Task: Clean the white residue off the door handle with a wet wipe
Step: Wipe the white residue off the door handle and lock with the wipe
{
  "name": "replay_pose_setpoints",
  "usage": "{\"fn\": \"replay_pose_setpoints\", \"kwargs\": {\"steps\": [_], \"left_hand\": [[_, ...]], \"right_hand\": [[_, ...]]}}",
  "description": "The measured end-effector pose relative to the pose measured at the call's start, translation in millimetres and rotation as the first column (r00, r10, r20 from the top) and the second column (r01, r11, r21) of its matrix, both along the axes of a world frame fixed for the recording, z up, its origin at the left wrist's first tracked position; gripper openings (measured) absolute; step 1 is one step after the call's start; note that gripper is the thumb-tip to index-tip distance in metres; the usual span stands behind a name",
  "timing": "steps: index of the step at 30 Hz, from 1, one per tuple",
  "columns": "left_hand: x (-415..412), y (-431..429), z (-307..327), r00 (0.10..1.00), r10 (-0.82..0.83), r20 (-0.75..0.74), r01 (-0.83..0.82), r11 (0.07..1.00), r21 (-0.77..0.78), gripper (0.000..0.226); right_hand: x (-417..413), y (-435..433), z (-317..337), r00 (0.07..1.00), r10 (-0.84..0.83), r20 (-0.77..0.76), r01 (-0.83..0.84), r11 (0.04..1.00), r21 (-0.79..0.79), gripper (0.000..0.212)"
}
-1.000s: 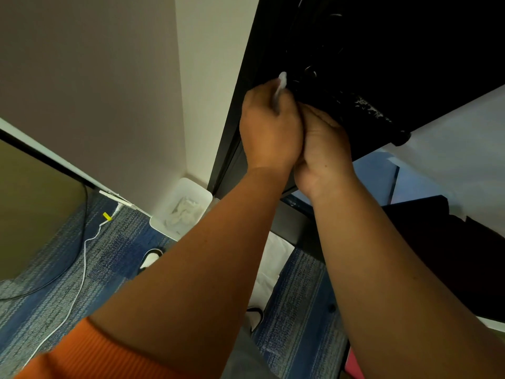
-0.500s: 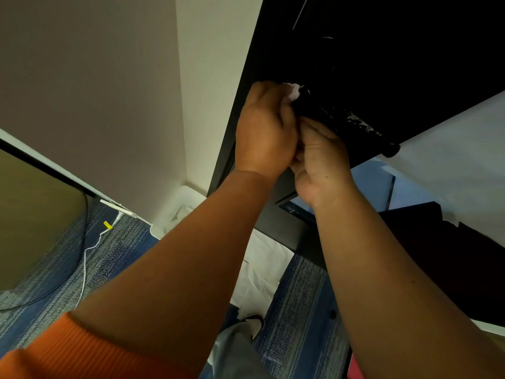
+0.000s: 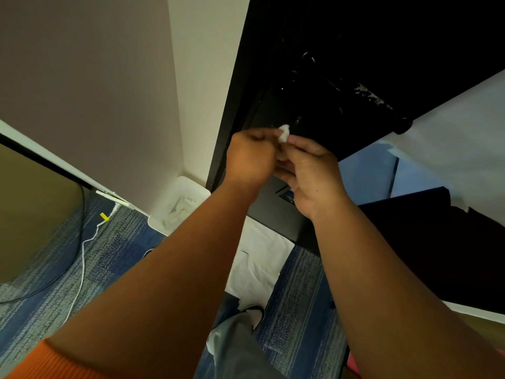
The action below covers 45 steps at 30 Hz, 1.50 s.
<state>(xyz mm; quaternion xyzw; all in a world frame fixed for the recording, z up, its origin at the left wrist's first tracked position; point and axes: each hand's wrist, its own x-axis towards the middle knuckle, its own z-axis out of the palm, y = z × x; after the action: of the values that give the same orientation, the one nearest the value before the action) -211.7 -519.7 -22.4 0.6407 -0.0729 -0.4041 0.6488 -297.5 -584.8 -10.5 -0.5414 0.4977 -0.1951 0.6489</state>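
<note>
A black door handle [image 3: 355, 102] juts from the black door [image 3: 382, 45], with white flecks of residue [image 3: 369, 94] along its top toward the round end. Both hands are below the handle's inner end and apart from it. My left hand [image 3: 250, 157] is closed, and my right hand [image 3: 311, 173] meets it fingertip to fingertip. A small bunched white wet wipe [image 3: 283, 135] shows between them, pinched by both. Most of the wipe is hidden behind the fingers.
A white bin [image 3: 188, 192] with crumpled wipes stands in the corner by the door frame. White sheets [image 3: 259, 258] lie on the blue carpet below. A white cable [image 3: 82, 258] runs along the floor at the left. My shoe [image 3: 254, 313] is beneath the hands.
Both hands have come down off the handle with the wipe; the handle's inner part, covered before, is now exposed. The view has shifted so the handle sits higher.
</note>
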Motion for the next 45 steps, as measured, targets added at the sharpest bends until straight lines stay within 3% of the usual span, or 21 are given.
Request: {"fn": "replay_pose_setpoints", "kwargs": {"steps": [3, 6, 8, 11, 15, 17, 21, 24, 27, 31, 36, 42, 45], "left_hand": [[9, 1, 2, 0.993, 0.015, -0.116, -0.025, 0.996, -0.083, 0.030], [19, 2, 13, 0.993, 0.061, -0.098, -0.071, 0.993, -0.095, 0.024], [25, 1, 25, 0.995, 0.090, -0.047, -0.095, 0.988, -0.121, 0.022], [32, -5, 40, 0.992, 0.115, 0.058, -0.102, 0.977, -0.188, 0.028], [38, -8, 44, 0.980, 0.116, 0.164, -0.088, 0.982, -0.168, 0.006], [40, -8, 42, 0.976, 0.116, 0.187, -0.088, 0.985, -0.152, 0.010], [42, -8, 42, 0.974, 0.105, 0.200, -0.078, 0.987, -0.141, 0.015], [44, -4, 48, 0.967, 0.065, 0.248, -0.037, 0.992, -0.117, 0.014], [47, -1, 50, 0.954, 0.016, 0.300, 0.010, 0.996, -0.085, 0.008], [49, 8, 44, 0.949, -0.039, 0.312, 0.055, 0.998, -0.043, 0.010], [50, 19, 37, 0.961, -0.062, 0.270, 0.063, 0.998, 0.005, 0.015], [45, -5, 49, 0.924, -0.078, 0.375, 0.095, 0.995, -0.027, 0.028], [46, -11, 45, 0.960, -0.060, 0.275, 0.070, 0.997, -0.027, 0.021]], "right_hand": [[1, -4, 0, 0.990, -0.135, 0.042, 0.137, 0.990, -0.045, 0.027], [12, -7, 14, 0.942, -0.294, 0.160, 0.322, 0.928, -0.189, 0.019], [27, -6, 23, 0.935, -0.259, 0.241, 0.332, 0.879, -0.342, 0.012], [48, 0, 31, 0.937, -0.232, 0.260, 0.336, 0.798, -0.500, 0.031], [52, -7, 26, 0.937, -0.247, 0.248, 0.341, 0.802, -0.490, 0.021], [49, -11, 25, 0.933, -0.244, 0.264, 0.340, 0.837, -0.429, 0.015], [54, 3, 29, 0.939, -0.241, 0.246, 0.339, 0.775, -0.533, 0.018], [56, 4, 20, 0.914, -0.290, 0.284, 0.393, 0.807, -0.441, 0.020], [50, 5, 6, 0.863, -0.409, 0.297, 0.479, 0.848, -0.226, 0.018], [38, 24, -15, 0.863, -0.452, 0.225, 0.471, 0.881, -0.039, 0.020], [31, 41, -39, 0.913, -0.394, 0.106, 0.395, 0.919, 0.013, 0.022], [30, 47, -46, 0.919, -0.379, 0.113, 0.378, 0.925, 0.030, 0.018], [32, 41, -44, 0.927, -0.352, 0.131, 0.352, 0.936, 0.024, 0.017]]}}
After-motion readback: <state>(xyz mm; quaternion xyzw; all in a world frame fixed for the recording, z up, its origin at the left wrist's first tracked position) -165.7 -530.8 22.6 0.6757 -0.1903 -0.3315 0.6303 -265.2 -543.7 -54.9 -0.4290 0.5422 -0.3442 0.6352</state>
